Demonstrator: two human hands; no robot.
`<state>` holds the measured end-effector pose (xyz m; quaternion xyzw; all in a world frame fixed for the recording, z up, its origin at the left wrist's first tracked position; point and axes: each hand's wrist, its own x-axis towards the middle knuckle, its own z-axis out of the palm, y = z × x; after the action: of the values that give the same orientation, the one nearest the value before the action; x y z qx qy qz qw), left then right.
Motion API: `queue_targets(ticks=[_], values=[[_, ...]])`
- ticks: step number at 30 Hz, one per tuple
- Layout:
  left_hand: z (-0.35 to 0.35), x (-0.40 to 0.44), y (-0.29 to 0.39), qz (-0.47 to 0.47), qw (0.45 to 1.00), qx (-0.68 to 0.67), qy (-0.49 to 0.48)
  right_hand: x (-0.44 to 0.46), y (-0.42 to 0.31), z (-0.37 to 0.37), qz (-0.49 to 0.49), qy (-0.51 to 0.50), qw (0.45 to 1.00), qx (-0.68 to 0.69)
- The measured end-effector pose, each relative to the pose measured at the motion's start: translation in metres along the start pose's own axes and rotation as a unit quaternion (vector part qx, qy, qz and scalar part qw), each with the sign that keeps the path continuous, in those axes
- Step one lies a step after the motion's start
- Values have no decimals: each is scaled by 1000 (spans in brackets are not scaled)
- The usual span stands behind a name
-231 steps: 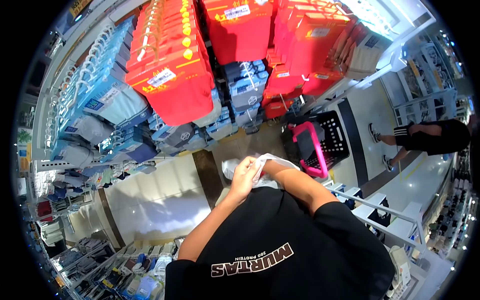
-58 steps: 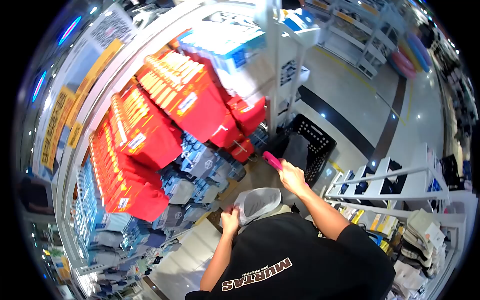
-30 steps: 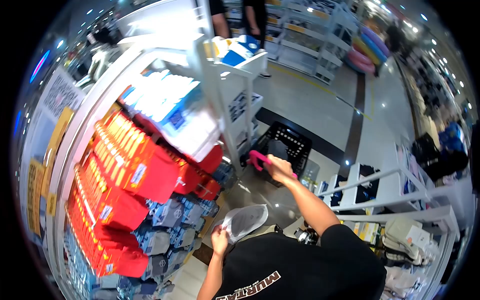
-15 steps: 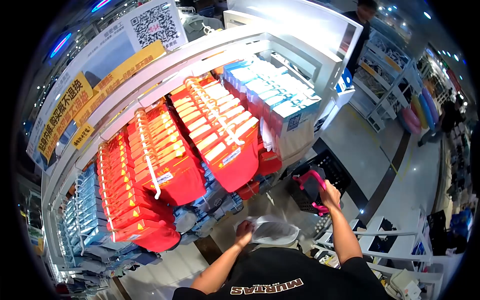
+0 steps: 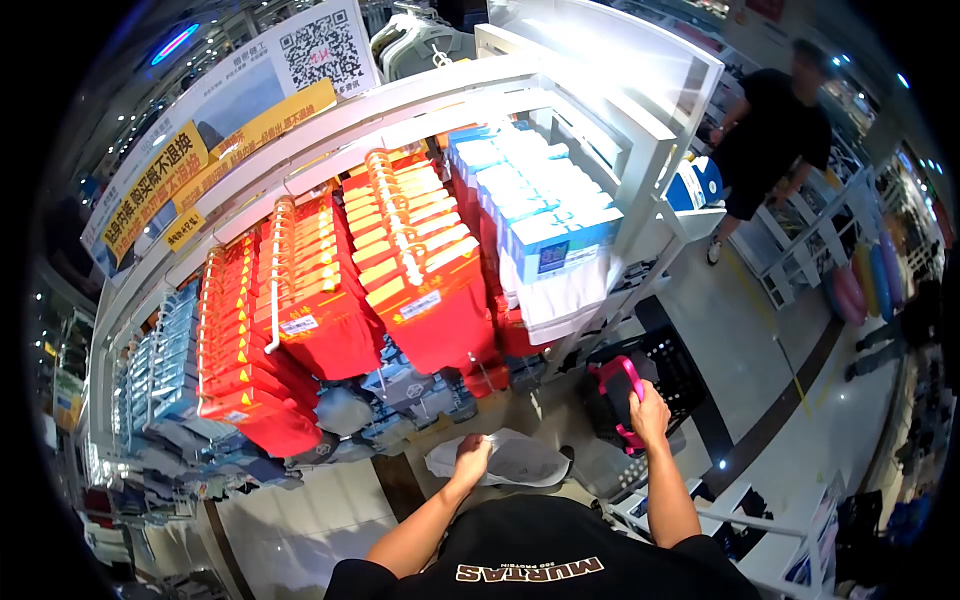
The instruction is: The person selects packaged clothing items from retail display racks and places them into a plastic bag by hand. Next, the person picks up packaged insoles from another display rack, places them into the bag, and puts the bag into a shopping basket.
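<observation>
My left hand [image 5: 472,462] is closed on the edge of a whitish see-through plastic bag [image 5: 520,460], which hangs low in front of my black shirt. Gripped in my right hand [image 5: 650,412] is the pink handle [image 5: 622,385] of a black shopping basket [image 5: 660,365]. The basket has perforated sides and is beside the rack's right end; its contents are hard to make out. Ahead of both hands, several rows of red packaged garments [image 5: 430,320] hang from hooks, with blue-and-white packs [image 5: 560,240] on their right.
A white display rack [image 5: 640,150] carries the garments, with a QR-code sign [image 5: 320,50] on top. Another person [image 5: 775,130] in black is in the aisle at right. White shelving [image 5: 790,540] stands close at lower right, and inflatable rings [image 5: 865,275] are farther off.
My view has shifted. My left hand and the plastic bag are slightly farther left in view. The other person now shows much more fully in the right aisle.
</observation>
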<state>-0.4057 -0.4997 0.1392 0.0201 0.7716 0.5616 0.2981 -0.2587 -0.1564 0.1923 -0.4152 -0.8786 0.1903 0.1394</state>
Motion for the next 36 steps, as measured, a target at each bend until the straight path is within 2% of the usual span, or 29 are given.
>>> queue_targets(ticks=[4,7,11,13,16,17,19,20,21,23,24,26,28,30,32,35,36], values=[[43,-18,26,-15,996,72,59,9,9,-5,1,-6,998,58],[70,-24,39,14,994,75,82,12,6,-19,1,-16,997,70],[88,-23,52,13,992,72,99,16,-4,-41,-140,73,975,159],[94,-31,74,35,992,66,97,14,-15,-53,-173,62,954,235],[99,-27,73,20,994,52,95,0,-28,-47,-177,-161,903,356],[101,-26,70,34,993,60,91,-7,-42,-48,-157,-248,875,384],[113,-28,73,61,992,76,81,-20,-52,-17,-194,-382,811,399],[118,-35,79,88,992,74,57,-22,-55,1,-240,-422,819,306],[122,-35,79,37,994,98,24,-32,-48,37,-335,-403,824,214],[127,-38,81,106,993,41,-16,-38,-65,40,-361,-509,779,59],[125,-35,77,96,992,83,-17,-50,-54,73,-353,-534,763,91],[120,-27,65,62,997,8,40,-66,-38,124,-330,-573,741,120],[111,-17,48,10,991,-118,59,-71,-44,126,-297,-580,754,80],[98,-2,29,-50,954,-292,41,-71,-52,131,-275,-579,766,51],[83,-13,52,-148,895,-421,9,-69,-56,134,-261,-572,777,32],[84,3,31,-116,862,-489,-66,-70,-59,134,-244,-561,791,15],[84,3,38,-131,861,-489,-50,-70,-64,132,-241,-555,796,12]])
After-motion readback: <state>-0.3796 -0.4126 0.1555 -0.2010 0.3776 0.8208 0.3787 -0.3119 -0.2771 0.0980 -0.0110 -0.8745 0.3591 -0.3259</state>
